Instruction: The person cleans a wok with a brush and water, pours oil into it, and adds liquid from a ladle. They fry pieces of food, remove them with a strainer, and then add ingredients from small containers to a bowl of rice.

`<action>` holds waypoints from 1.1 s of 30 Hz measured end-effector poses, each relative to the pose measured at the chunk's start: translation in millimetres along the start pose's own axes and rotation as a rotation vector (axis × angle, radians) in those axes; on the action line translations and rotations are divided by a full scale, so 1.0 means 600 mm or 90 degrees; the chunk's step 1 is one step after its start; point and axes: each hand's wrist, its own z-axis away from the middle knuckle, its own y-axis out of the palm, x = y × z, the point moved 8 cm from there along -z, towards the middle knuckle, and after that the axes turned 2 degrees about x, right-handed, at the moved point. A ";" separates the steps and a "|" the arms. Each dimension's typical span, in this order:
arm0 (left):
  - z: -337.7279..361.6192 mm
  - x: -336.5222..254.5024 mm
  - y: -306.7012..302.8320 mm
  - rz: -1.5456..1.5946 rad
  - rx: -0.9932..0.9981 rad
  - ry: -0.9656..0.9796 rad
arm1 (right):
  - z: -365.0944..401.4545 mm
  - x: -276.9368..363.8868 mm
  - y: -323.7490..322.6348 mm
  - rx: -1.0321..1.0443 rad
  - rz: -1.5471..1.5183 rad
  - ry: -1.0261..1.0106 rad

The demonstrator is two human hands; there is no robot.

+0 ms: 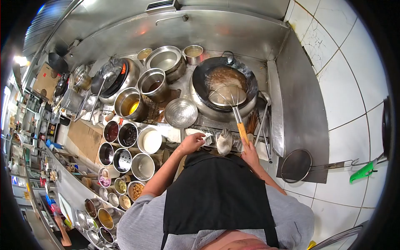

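My right hand (250, 155) is closed around the wooden handle of a wire mesh strainer (227, 96). The strainer's bowl rests over the front part of a black wok (201, 79), in which brown, foamy liquid (221, 76) shows. At the counter's front edge, my left hand (193, 143) is held with its fingers loosely bent and apart, with nothing seen in it. Close to that hand are a perforated metal skimmer (181, 112) and a light rag (224, 143), which lies between my two hands.
Metal pots (153, 85) and a second wok (109, 77) stand left of the wok. Several sauce and ingredient containers (143, 166) line my left. A round strainer (296, 166) hangs at right by the tiled wall. Another person's arm (64, 233) shows at lower left.
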 end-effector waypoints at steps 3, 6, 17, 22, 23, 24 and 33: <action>0.000 -0.004 0.004 -0.003 -0.006 -0.005 | -0.004 0.007 -0.004 -0.047 -0.036 -0.070; 0.004 -0.006 0.009 0.005 0.003 -0.012 | -0.006 0.015 -0.011 -0.055 -0.048 -0.084; 0.009 -0.005 0.032 0.018 -0.025 -0.037 | -0.018 -0.001 -0.043 -0.027 -0.060 -0.051; 0.017 -0.007 0.050 0.048 -0.039 -0.055 | -0.037 -0.040 -0.061 -0.070 -0.116 -0.052; 0.020 -0.008 0.056 0.050 -0.042 -0.062 | -0.046 -0.048 -0.062 -0.069 -0.115 -0.040; 0.023 -0.008 0.061 0.071 -0.045 -0.071 | -0.057 -0.051 -0.066 -0.068 -0.114 -0.028; 0.085 -0.041 0.091 0.088 -0.118 -0.125 | -0.112 -0.031 -0.095 -0.051 -0.125 -0.046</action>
